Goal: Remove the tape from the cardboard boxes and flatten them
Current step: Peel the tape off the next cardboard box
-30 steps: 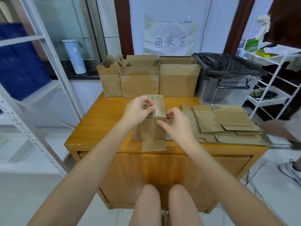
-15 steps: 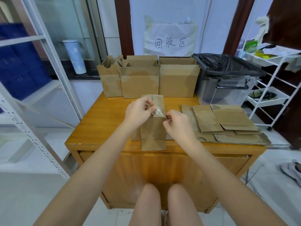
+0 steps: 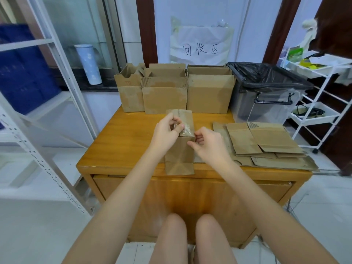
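At the bench's (image 3: 118,149) near edge stands a small cardboard box (image 3: 180,155) — left hand (image 3: 166,133) pinches its clear tape (image 3: 185,129), right hand (image 3: 208,144) fingers curl gripping its right side

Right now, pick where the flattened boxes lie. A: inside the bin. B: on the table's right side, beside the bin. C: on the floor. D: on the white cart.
B: the flattened boxes lie stacked on the right of the table, in front of the bin with the black liner.
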Demonstrator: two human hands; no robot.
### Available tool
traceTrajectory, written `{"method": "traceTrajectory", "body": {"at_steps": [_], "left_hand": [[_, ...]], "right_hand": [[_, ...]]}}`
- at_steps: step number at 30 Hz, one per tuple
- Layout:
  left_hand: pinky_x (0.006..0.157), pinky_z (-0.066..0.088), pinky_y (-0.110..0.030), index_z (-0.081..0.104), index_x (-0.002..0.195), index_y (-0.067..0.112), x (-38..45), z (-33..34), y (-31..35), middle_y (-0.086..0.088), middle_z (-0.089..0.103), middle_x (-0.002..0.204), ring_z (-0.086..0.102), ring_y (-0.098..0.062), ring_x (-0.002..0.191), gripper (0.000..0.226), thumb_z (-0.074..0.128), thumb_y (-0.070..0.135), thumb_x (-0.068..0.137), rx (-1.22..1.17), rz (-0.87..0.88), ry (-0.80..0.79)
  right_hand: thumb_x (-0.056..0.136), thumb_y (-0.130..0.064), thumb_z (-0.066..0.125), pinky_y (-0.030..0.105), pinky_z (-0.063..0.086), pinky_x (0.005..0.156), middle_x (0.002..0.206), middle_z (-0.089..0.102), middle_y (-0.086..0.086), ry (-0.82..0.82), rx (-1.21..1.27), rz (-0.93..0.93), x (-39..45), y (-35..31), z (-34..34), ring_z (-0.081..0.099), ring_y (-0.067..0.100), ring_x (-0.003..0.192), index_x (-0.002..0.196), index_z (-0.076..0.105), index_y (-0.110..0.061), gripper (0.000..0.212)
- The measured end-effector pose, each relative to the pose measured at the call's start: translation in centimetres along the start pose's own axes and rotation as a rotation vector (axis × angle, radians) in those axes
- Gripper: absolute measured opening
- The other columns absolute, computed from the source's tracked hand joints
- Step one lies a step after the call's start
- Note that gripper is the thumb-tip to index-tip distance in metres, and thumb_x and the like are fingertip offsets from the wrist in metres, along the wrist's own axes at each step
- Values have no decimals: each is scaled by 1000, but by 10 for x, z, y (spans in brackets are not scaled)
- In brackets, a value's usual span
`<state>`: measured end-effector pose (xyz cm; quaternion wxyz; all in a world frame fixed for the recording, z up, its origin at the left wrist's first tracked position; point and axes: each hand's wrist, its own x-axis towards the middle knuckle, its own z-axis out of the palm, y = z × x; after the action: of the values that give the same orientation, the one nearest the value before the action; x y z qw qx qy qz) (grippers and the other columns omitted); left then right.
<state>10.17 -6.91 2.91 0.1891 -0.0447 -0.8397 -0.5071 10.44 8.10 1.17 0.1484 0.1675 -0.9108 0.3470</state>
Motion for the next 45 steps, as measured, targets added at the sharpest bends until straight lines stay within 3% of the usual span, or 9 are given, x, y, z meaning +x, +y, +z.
{"method": "traceTrajectory", "body": {"at_steps": [6, 10, 17, 23, 34, 38, 40, 43, 45], "left_hand": [[69, 45, -40, 50, 78, 24, -4, 9, -3, -7, 62, 77, 56, -32, 76, 20, 61, 14, 91, -30, -8, 56], [66, 41, -31, 49, 76, 28, -4, 9, -5, -3, 60, 77, 49, -16, 68, 25, 61, 12, 91, -33, 10, 68], [76, 49, -38, 51, 80, 26, -2, 10, -8, -10, 68, 88, 61, -24, 82, 19, 60, 15, 92, -49, -10, 59], [70, 44, -25, 50, 80, 24, -2, 9, -7, -6, 67, 87, 58, -15, 78, 19, 60, 15, 92, -57, -9, 52], [70, 45, -28, 48, 77, 25, -1, 7, -7, -10, 67, 84, 57, -12, 72, 21, 61, 17, 92, -47, -4, 30], [64, 41, -21, 47, 77, 26, -1, 6, -8, 0, 65, 78, 53, -4, 66, 23, 60, 16, 93, -38, -4, 34], [66, 41, -21, 47, 77, 26, 1, 6, -7, 5, 63, 76, 54, -6, 69, 23, 59, 16, 94, -47, -13, 27], [67, 41, -22, 47, 78, 25, 1, 6, -5, 7, 63, 76, 54, -6, 70, 22, 59, 15, 94, -52, -21, 26], [66, 40, -21, 48, 78, 24, -1, 7, -5, 7, 61, 75, 53, -5, 69, 21, 59, 15, 94, -62, -34, 29]], "right_hand": [[85, -19, 69, 30, 54, 84, 97, 66, 5, -35, -7, -66, 1, 5, -6, 63, 15, 86, 107, 63, -5, 26], [83, -14, 67, 32, 55, 86, 100, 68, 7, -55, 13, -82, 1, 6, -11, 64, 15, 88, 111, 65, -4, 29], [72, -52, 75, 34, 49, 99, 127, 59, -2, -260, 18, -7, -8, 18, -15, 56, 12, 115, 137, 45, -19, 79], [90, -23, 64, 28, 43, 100, 117, 61, 0, -62, -37, -107, -7, 22, -1, 55, 12, 111, 89, 64, -14, 9], [88, -8, 59, 44, 52, 77, 91, 66, 6, -210, -275, -511, 18, 31, -37, 58, 24, 94, 80, 58, -11, 9], [90, -4, 54, 42, 42, 106, 83, 67, 8, -233, -337, -556, 24, 26, -45, 63, 28, 91, 86, 64, -5, 11], [91, -4, 56, 35, 35, 110, 87, 69, 8, -138, -298, -485, 28, 24, -61, 65, 30, 100, 87, 65, -6, 10], [88, -15, 65, 47, 45, 102, 99, 69, 3, -94, -230, -467, 43, 19, -91, 63, 23, 100, 92, 65, -12, 6], [82, -29, 73, 42, 44, 102, 119, 63, -2, -227, -296, -422, 45, 14, -97, 56, 17, 112, 116, 62, -17, 38]]}}
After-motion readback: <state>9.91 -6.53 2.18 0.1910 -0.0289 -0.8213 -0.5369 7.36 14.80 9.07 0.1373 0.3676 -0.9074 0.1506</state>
